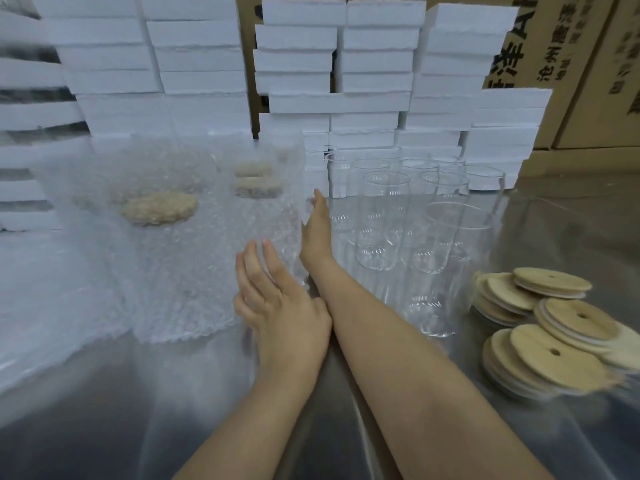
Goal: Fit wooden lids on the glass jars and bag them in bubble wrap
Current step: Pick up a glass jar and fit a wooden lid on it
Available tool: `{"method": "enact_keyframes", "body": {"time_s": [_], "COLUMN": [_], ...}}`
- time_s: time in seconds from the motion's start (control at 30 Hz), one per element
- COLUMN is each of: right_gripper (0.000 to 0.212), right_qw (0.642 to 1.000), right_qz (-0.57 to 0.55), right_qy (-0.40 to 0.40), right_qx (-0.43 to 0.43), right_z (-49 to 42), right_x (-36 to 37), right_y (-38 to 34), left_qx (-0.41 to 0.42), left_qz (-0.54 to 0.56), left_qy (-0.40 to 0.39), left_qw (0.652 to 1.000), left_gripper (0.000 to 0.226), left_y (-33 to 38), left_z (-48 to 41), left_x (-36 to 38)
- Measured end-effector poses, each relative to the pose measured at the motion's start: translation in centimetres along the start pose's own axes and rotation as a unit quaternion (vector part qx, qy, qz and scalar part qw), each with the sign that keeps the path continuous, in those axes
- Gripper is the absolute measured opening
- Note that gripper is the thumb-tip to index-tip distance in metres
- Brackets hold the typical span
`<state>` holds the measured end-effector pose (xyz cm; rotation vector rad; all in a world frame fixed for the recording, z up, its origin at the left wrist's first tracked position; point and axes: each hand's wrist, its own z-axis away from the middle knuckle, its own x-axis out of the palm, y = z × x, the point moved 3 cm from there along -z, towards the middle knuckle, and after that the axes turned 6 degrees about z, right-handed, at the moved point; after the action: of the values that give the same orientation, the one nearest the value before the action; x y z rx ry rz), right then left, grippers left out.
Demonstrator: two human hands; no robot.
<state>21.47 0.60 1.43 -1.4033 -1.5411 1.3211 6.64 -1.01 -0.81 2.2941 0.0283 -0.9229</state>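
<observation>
left hand [277, 306] beside bubble wrap bag [277, 220] | translucent, bumpy, upright

cardboard box [554, 46]; printed 沧州; other characters cut off or blurred

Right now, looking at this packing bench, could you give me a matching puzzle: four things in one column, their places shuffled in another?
Things:
1. round wooden lids with centre holes
2. clear open glass jars
3. lidded jars bagged in bubble wrap
4. white foam boxes

Places:
A. stacked high along the back
B. on the left
C. loose pile, near right
D. standing upright, centre right

Pairs: 1-C, 2-D, 3-B, 4-A
</observation>
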Motion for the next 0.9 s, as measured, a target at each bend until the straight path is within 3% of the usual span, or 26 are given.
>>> {"method": "enact_keyframes", "body": {"time_s": [0.07,0.17,0.43,0.6,0.67,0.77,0.83,0.9], "right_gripper": [0.049,0.027,0.024,0.027,0.032,0.045,0.052,0.061], "right_qw": [0.998,0.994,0.987,0.962,0.931,0.854,0.827,0.845], "right_qz": [0.050,0.089,0.119,0.201,0.269,0.292,0.252,0.188], "right_qy": [-0.004,-0.006,-0.077,-0.084,-0.019,0.202,0.342,0.399], "right_qx": [-0.049,-0.065,-0.068,-0.162,-0.244,-0.380,-0.367,-0.303], "right_z": [1.5,4.2,13.1,16.6,17.5,18.1,18.1,17.6], "right_x": [-0.4,-1.9,-6.8,-8.4,-9.3,-11.9,-13.9,-15.7], "right_y": [-0.1,0.2,-1.8,-3.2,-4.8,-8.2,-9.7,-10.1], "left_qx": [0.002,0.002,0.010,0.075,0.073,0.092,0.109,0.129], "left_qz": [-0.024,-0.039,-0.002,0.035,0.076,0.123,0.143,0.158], "left_qy": [-0.021,-0.026,0.001,-0.006,-0.031,-0.074,-0.089,-0.097], "left_qw": [1.000,0.999,1.000,0.997,0.994,0.985,0.980,0.974], "left_gripper": [0.087,0.084,0.071,0.065,0.075,0.086,0.080,0.073], "left_y": [0.0,0.0,1.1,1.9,1.8,1.8,1.9,2.2], "left_z": [-0.3,-0.6,1.5,3.4,3.8,3.9,3.8,3.9], "left_x": [0.0,-0.3,-2.2,-2.7,-2.8,-2.9,-3.0,-3.1]}}
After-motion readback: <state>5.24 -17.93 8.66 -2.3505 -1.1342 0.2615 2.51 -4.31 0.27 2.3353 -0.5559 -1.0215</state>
